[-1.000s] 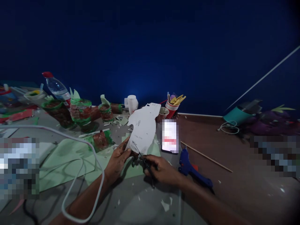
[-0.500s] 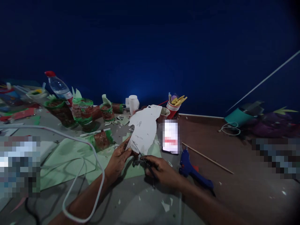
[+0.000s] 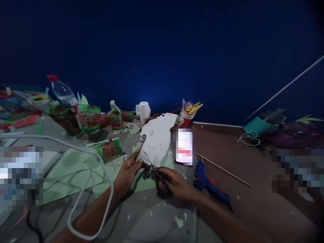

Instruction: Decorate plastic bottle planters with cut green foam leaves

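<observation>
left hand pinching the bottom edge of the white paper cutout, which sticks up toward 12 o'clock above the green sheet; right hand wrapped round the scissors, blades pointing 11 o'clock into the paper; blue glue gun at its 3 o'clock

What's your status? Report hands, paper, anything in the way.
Left hand pinching paper cutout at its lower edge. Right hand on scissors, blades at the paper. Glue gun lies beside right hand, apart.
</observation>
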`<state>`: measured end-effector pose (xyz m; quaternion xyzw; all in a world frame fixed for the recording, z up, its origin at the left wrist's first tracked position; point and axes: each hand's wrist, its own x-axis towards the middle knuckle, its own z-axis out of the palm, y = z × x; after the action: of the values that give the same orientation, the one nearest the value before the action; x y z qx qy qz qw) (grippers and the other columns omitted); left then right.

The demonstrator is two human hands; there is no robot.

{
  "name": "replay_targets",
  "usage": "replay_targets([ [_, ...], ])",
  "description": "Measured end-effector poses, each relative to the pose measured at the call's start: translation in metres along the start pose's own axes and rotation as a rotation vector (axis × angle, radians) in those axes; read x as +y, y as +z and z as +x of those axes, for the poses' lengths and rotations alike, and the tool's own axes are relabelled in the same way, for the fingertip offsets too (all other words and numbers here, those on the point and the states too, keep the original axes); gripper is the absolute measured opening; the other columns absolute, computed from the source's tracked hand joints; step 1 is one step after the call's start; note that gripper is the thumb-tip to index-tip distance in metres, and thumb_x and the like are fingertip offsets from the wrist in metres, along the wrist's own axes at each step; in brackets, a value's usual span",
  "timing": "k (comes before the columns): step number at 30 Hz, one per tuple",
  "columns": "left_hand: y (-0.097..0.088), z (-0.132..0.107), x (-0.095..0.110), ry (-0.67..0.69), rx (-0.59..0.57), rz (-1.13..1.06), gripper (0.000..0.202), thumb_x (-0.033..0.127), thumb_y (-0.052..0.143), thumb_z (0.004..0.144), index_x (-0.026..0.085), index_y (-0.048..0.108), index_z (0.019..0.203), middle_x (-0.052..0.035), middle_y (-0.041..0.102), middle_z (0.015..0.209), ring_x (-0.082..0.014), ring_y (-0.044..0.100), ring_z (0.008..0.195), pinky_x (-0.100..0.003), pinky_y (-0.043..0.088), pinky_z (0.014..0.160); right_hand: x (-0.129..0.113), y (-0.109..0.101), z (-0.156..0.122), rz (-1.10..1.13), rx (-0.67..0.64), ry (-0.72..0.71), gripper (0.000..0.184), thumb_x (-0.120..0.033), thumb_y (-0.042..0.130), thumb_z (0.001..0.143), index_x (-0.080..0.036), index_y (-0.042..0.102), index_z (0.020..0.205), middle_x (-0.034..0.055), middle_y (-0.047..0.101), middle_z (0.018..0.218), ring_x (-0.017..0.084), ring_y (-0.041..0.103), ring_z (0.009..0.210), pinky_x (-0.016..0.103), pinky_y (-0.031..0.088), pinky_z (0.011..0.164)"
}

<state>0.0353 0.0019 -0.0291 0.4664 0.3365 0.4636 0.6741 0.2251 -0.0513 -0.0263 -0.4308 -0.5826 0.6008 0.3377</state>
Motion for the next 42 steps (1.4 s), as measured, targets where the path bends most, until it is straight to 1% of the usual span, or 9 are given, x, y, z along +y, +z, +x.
replay_targets([
  [3,-0.001,0.001,-0.002,-0.003,-0.007,0.02,0.053,0.028,0.06,0.08,0.021,0.05,0.132,-0.0039,0.064,0.082,-0.016,0.054,0.071,-0.027,0.045,0.071,0.0,0.001,0.0,0.042,-0.009,-0.002,0.029,-0.033,0.059,0.083,-0.016,0.063,0.106,-0.0022,0.046,0.068,0.006,0.035,0.054,0.019,0.032,0.049],
  [6,-0.002,0.001,-0.003,0.012,0.005,0.051,0.051,0.029,0.06,0.08,0.021,0.052,0.129,-0.0028,0.063,0.077,-0.0162,0.054,0.069,-0.028,0.045,0.07,0.0,0.002,0.0,0.062,0.006,0.016,0.032,-0.037,0.06,0.081,-0.016,0.063,0.105,-0.0013,0.047,0.069,0.007,0.037,0.054,0.019,0.033,0.048],
  [9,-0.002,0.001,-0.004,0.017,0.01,0.056,0.049,0.029,0.06,0.08,0.021,0.053,0.128,-0.0025,0.062,0.076,-0.0161,0.054,0.069,-0.028,0.046,0.07,0.0,0.003,0.0,0.057,0.007,0.028,0.031,-0.036,0.062,0.08,-0.017,0.064,0.105,-0.0006,0.049,0.071,0.008,0.039,0.057,0.02,0.035,0.05],
  [12,-0.001,0.0,-0.001,0.017,0.013,0.043,0.048,0.031,0.06,0.079,0.02,0.054,0.125,-0.0034,0.06,0.074,-0.0178,0.054,0.068,-0.03,0.047,0.068,0.001,0.004,0.0,0.046,-0.004,0.021,0.029,-0.035,0.06,0.082,-0.017,0.063,0.105,-0.0011,0.047,0.07,0.008,0.038,0.057,0.02,0.034,0.05],
  [19,0.005,-0.001,0.006,0.005,0.037,0.053,0.043,0.032,0.061,0.076,0.019,0.06,0.117,-0.004,0.061,0.071,-0.019,0.054,0.067,-0.031,0.046,0.066,0.004,0.004,0.0,0.01,0.021,0.024,0.031,-0.038,0.063,0.079,-0.017,0.061,0.103,0.0006,0.051,0.075,0.009,0.039,0.061,0.021,0.035,0.054],
  [25,0.0,0.0,0.003,0.039,0.012,0.093,0.043,0.032,0.06,0.078,0.022,0.059,0.12,-0.0037,0.061,0.075,-0.0194,0.054,0.068,-0.03,0.044,0.067,0.005,0.004,0.001,0.023,0.018,0.032,0.032,-0.041,0.06,0.081,-0.016,0.06,0.1,-0.0019,0.047,0.069,0.008,0.035,0.058,0.021,0.032,0.052],
  [31,0.0,0.0,0.007,0.073,-0.009,0.191,0.043,0.034,0.058,0.08,0.021,0.059,0.122,-0.0035,0.062,0.072,-0.0184,0.053,0.066,-0.031,0.044,0.067,0.002,0.003,0.0,-0.002,0.023,0.027,0.026,-0.035,0.059,0.081,-0.016,0.06,0.099,-0.0012,0.049,0.07,0.009,0.039,0.058,0.021,0.034,0.052],
  [37,0.002,0.0,0.008,0.032,-0.011,0.143,0.047,0.03,0.058,0.079,0.018,0.057,0.124,-0.0028,0.062,0.07,-0.0156,0.053,0.061,-0.029,0.045,0.064,0.003,-0.003,0.0,-0.108,0.021,0.04,0.022,-0.026,0.057,0.079,-0.016,0.062,0.099,0.0009,0.055,0.076,0.009,0.043,0.062,0.021,0.038,0.056],
  [42,0.002,0.002,0.008,0.041,-0.03,0.142,0.048,0.031,0.061,0.077,0.017,0.056,0.122,-0.0028,0.062,0.068,-0.0155,0.053,0.059,-0.029,0.046,0.061,0.008,-0.004,0.0,-0.096,0.027,0.057,0.024,-0.026,0.054,0.082,-0.015,0.062,0.101,0.0011,0.057,0.073,0.009,0.046,0.061,0.02,0.039,0.054],
])
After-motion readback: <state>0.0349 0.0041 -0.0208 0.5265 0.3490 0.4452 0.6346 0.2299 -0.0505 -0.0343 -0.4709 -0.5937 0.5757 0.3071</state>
